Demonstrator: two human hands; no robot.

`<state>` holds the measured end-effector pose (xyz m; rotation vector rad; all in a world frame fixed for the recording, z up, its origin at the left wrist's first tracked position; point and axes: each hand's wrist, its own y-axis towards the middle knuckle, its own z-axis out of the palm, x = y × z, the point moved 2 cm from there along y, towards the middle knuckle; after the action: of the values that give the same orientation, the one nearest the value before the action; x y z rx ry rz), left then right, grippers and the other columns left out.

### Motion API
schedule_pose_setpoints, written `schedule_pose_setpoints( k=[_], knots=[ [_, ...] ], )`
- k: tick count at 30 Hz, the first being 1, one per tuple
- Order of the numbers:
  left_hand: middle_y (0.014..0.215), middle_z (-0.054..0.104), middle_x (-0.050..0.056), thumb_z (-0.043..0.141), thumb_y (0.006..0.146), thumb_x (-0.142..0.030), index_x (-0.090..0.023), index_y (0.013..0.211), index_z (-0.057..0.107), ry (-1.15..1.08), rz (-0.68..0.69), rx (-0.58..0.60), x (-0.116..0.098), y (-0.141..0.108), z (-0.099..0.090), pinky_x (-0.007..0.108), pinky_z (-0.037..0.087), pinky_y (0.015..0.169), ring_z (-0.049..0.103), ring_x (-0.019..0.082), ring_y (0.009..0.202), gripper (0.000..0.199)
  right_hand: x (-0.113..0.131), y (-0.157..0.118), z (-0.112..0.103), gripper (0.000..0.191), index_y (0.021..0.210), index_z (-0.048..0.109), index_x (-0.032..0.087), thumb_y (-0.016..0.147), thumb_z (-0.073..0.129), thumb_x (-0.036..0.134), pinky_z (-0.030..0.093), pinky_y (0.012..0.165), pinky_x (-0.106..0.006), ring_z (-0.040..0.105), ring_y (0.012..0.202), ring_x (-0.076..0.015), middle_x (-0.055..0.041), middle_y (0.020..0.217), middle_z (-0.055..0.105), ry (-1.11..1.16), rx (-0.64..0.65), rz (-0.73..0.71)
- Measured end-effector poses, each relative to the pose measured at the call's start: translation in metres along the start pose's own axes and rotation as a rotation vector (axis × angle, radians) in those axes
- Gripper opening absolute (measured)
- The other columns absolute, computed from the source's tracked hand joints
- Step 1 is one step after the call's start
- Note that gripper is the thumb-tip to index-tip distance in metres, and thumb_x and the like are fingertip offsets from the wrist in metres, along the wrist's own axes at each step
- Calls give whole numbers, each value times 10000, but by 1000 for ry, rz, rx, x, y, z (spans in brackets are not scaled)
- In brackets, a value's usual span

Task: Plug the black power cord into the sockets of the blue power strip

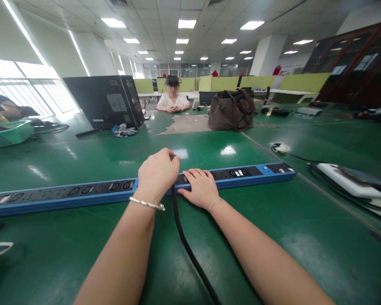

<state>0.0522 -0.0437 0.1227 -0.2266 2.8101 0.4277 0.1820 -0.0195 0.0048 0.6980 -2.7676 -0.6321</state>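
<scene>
From my remote seat I'm seeing a green basket (9,134) sitting far left on the table (63,245). The blue-and-black power strip (101,186) is starting at the left edge, cut off there, and running across the table to the right. Black computer tower (104,101) is standing behind it, crumpled gloves (123,130) lying at its foot. My left hand (158,171) is curling in a grip around the top end of a black cable (186,243), over the strip; I'm not able to tell if it's plugged in. Person (173,101) is sitting opposite. My right hand (201,188) is pressing on the strip, fingers spread over its top. Brown bag (220,112) is resting behind; white device (349,180) is lying far right among cords.
</scene>
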Motion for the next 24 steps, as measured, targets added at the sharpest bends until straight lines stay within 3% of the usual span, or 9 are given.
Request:
schedule_pose_setpoints(
  k=[3, 11, 18, 24],
  knots=[
    [965, 705, 64, 453, 767, -417, -251, 951, 686, 16, 32, 119, 18, 6, 2, 323, 464, 767, 627, 239, 902, 339, 0, 0, -1, 602, 1252, 507, 216, 782, 497, 592, 236, 997, -408, 424, 1163, -240, -83, 1259, 549, -11, 4, 7],
    [951, 712, 22, 436, 774, -485, -273, 982, 702, 2, -33, 49, 76, 16, -21, 306, 462, 781, 629, 230, 886, 398, -2, 0, 0, 591, 1247, 515, 213, 786, 494, 583, 227, 1001, -402, 424, 1167, -240, -83, 1262, 549, -14, 4, 2],
    [1103, 673, 18, 370, 816, -465, -275, 1059, 673, 125, -52, 209, 136, 15, 5, 290, 437, 836, 598, 238, 1018, 433, -2, 1, 1, 592, 1252, 513, 215, 791, 482, 585, 227, 995, -409, 426, 1165, -245, -91, 1266, 546, -25, 2, 4],
    [930, 699, 50, 404, 799, -471, -217, 1001, 624, 68, -76, 192, 143, 17, 17, 266, 441, 731, 627, 207, 870, 391, -3, 1, 1, 600, 1259, 508, 212, 787, 491, 581, 239, 983, -405, 429, 1163, -243, -88, 1265, 546, -34, 10, -5]
  ],
)
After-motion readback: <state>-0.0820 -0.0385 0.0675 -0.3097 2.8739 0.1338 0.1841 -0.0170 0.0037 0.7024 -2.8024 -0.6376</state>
